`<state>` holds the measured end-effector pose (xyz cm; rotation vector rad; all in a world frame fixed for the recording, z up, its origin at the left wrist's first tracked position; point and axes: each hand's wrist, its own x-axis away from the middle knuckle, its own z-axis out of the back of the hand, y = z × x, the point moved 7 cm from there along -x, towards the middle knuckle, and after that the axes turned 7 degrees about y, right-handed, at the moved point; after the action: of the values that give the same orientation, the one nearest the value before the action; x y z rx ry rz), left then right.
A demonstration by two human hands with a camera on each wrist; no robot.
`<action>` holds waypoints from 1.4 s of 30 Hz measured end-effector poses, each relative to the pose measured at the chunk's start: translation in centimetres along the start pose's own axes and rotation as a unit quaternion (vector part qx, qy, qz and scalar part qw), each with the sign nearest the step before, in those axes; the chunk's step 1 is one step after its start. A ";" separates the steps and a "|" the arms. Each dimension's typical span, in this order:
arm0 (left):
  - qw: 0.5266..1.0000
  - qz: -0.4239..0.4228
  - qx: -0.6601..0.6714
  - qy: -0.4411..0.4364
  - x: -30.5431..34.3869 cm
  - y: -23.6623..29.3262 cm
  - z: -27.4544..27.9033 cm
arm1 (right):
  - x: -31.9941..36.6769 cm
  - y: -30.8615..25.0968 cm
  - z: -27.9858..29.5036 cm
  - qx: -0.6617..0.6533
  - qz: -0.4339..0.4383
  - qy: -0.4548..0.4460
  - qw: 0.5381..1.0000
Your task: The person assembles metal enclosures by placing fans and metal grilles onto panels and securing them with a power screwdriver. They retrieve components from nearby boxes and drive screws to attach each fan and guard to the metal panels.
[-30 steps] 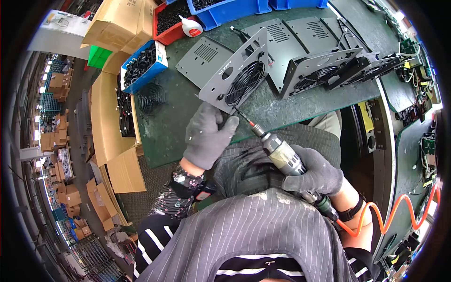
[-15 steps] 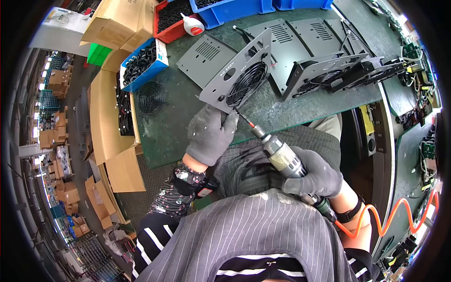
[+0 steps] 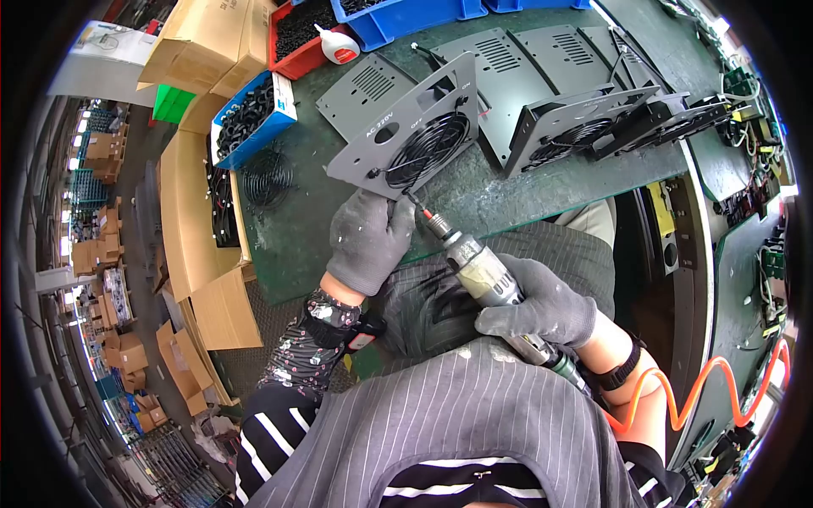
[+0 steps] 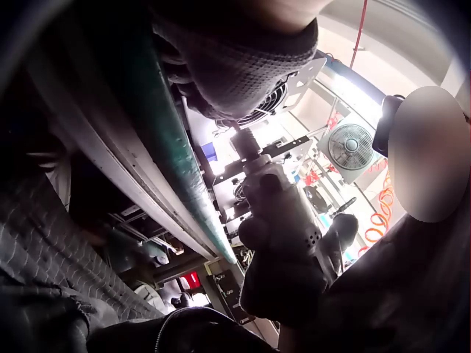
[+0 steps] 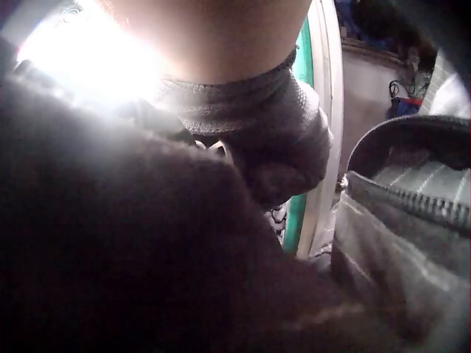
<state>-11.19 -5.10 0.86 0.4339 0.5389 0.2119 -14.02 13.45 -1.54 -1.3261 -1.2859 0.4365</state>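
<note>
In the head view a grey metal panel marked "AC 220V" stands tilted on the bench, with a black round fan grille on it. My gloved left hand holds the panel's lower corner, its thumb close beside the bit tip; some fingers are hidden. My gloved right hand grips an air screwdriver round its body. The bit points up at the panel's lower edge, just under the grille. The left wrist view shows the screwdriver from below; the right wrist view is mostly dark.
More grey panels with fans stand to the right on the green bench. A loose fan grille lies at the left by a blue box of black parts. A white bottle stands behind. The orange coiled hose trails right.
The panel's lower corner has shifted left and its face has turned more toward me. Both hands and the screwdriver have moved slightly left with it, the bit staying at the lower edge.
</note>
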 end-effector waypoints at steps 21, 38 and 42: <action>0.658 0.501 0.544 -0.142 4.9 -3.4 1.2 | 1.8 -1.8 -0.4 0.073 0.034 -0.030 0.996; 0.688 0.491 0.525 -0.103 5.0 0.4 -0.7 | 2.3 -0.5 -0.5 0.082 0.113 -0.044 0.989; 0.724 0.407 0.550 -0.085 4.3 1.2 -0.8 | 2.8 -0.3 -0.6 -0.018 0.016 -0.100 0.995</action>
<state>-8.13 -2.48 -1.17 1.8633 0.1952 0.6957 -12.72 15.46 0.10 -1.3605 -1.4456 0.5827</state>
